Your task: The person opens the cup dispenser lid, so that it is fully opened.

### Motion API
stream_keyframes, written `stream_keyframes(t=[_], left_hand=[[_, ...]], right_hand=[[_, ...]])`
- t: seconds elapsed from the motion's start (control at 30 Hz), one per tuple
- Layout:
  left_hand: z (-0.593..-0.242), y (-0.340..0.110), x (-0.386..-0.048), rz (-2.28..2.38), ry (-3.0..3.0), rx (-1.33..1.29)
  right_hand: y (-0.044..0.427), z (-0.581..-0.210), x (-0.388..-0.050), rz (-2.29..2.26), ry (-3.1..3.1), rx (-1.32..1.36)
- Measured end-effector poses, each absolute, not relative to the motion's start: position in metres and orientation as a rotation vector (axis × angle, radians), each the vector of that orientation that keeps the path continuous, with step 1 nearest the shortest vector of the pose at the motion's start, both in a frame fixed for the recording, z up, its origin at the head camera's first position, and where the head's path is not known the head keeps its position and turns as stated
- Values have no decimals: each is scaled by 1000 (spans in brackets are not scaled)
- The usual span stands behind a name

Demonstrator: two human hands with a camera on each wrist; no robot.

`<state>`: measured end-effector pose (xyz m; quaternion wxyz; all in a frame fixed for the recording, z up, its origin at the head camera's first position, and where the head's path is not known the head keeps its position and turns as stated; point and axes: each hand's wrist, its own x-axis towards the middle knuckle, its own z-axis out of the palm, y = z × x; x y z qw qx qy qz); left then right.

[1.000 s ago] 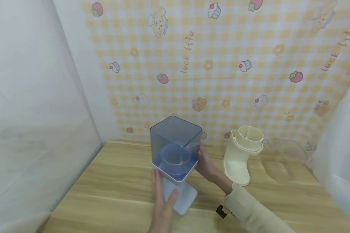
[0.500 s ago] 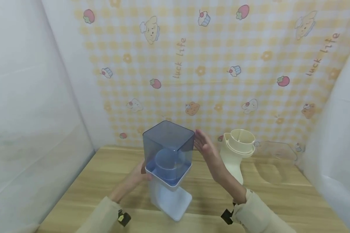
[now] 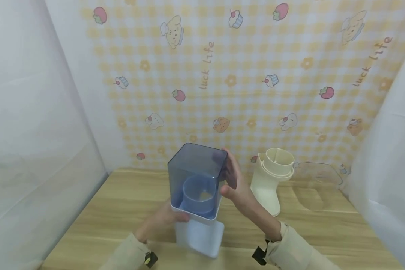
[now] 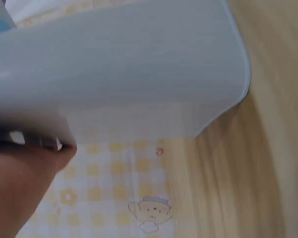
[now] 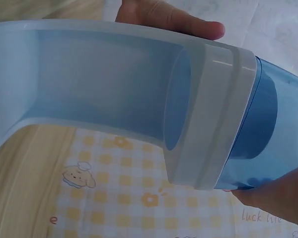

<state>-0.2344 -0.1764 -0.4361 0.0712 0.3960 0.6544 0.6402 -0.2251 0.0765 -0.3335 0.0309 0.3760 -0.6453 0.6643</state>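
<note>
A dispenser with a tinted clear box (image 3: 197, 161) on a pale stand (image 3: 206, 238) sits at the table's middle. My left hand (image 3: 165, 219) grips it at the left, thumb across the front just under the white rim. My right hand (image 3: 239, 191) holds the box's right side, fingers round the far side and thumb near the front edge. In the right wrist view, the left hand (image 5: 166, 20) lies along the stand (image 5: 99, 74), and the right hand (image 5: 280, 198) touches the tinted box (image 5: 290, 124). The left wrist view shows the left hand (image 4: 22, 183) beside the pale stand (image 4: 124, 59).
A cream stand (image 3: 266, 189) with a round collar stands to the right, behind my right forearm. Farther right, a clear, see-through piece (image 3: 312, 187) is near the back edge. Checked cloth (image 3: 239, 108) hangs behind the wooden table (image 3: 121, 210), with white sheets at both sides.
The dispenser has turned slightly. My left hand has gone from its front to its left side, its thumb now farther across. My right hand, lifted and flat half a second ago, now holds the box.
</note>
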Motion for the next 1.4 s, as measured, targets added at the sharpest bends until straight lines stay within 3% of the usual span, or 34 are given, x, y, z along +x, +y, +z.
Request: stream_keyframes(t=[0.5, 0.77, 1.4], left_hand=[[-439, -138, -203, 2130, 2139, 1224], [-446, -135, -207, 2182, 2089, 1276], [-451, -131, -206, 2249, 2170, 1294]], right_hand=[[78, -338, -224, 1875, -2142, 1029], [75, -340, -217, 1869, -2165, 916], [66, -350, -221, 1867, -1965, 981]])
